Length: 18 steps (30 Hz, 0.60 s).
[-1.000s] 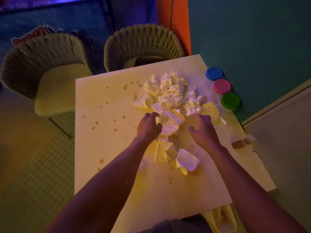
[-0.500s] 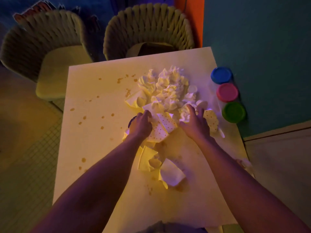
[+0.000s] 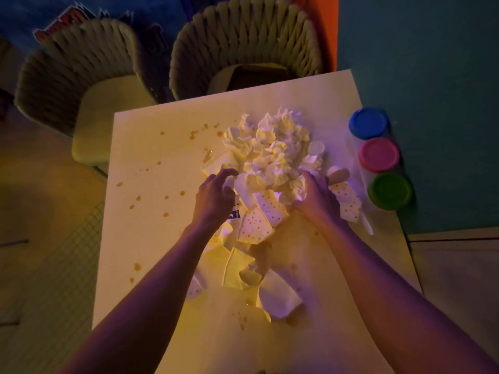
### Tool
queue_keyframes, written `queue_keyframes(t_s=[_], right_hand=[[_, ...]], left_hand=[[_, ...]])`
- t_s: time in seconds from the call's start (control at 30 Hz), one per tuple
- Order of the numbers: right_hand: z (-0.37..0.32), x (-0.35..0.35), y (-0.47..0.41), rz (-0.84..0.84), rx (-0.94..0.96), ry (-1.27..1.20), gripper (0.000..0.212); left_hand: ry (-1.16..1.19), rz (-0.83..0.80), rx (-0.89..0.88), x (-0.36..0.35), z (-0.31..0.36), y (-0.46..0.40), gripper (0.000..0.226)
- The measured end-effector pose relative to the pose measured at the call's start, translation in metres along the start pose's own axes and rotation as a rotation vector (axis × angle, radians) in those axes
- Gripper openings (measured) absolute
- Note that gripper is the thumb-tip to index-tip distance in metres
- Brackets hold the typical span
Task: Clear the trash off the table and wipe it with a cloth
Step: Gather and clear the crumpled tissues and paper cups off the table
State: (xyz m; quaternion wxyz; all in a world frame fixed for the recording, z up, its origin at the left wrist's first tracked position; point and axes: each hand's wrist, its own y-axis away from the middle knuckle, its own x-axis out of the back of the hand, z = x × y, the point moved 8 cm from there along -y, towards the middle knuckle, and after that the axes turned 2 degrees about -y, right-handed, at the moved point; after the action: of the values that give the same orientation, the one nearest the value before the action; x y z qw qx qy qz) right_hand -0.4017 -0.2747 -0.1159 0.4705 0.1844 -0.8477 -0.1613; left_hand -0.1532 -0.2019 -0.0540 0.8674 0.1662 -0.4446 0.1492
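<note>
Left hand and right hand, fingers loosely curled and gripping nothing, flank the trash at mid-table. The heap's long axis runs near to far; its tissue bulk lies just beyond both hands, equally near.

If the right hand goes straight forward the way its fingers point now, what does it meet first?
Most likely the pile of crumpled napkins: the right hand points up the table into its near edge and seems already to touch it, though depth is unclear.

Left table half bare; lidded tubs crowd right edge.
</note>
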Motion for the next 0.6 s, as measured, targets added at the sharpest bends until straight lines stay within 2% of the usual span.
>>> queue_keyframes(t_s=[0.07, 0.13, 0.27, 0.4, 0.5, 0.6], right_hand=[[0.001, 0.0, -0.001, -0.002, -0.005, -0.033, 0.08], [0.0, 0.001, 0.0, -0.005, -0.016, -0.063, 0.075], [0.004, 0.011, 0.006, 0.077, -0.03, -0.156, 0.047], [0.007, 0.019, 0.012, 0.146, -0.049, -0.306, 0.029], [0.004, 0.025, 0.015, 0.189, -0.042, -0.375, 0.023], [-0.001, 0.028, 0.011, 0.2, -0.057, -0.404, 0.026]], left_hand=[[0.027, -0.008, -0.006, 0.005, 0.012, -0.006, 0.044], [0.041, -0.029, 0.0, 0.004, 0.022, -0.013, 0.038], [0.018, -0.044, -0.017, -0.013, 0.043, -0.024, 0.026], [-0.069, -0.102, -0.06, -0.046, 0.055, -0.033, 0.034], [-0.189, -0.163, -0.082, -0.072, 0.054, -0.036, 0.042], [-0.265, -0.161, -0.092, -0.084, 0.049, -0.039, 0.035]])
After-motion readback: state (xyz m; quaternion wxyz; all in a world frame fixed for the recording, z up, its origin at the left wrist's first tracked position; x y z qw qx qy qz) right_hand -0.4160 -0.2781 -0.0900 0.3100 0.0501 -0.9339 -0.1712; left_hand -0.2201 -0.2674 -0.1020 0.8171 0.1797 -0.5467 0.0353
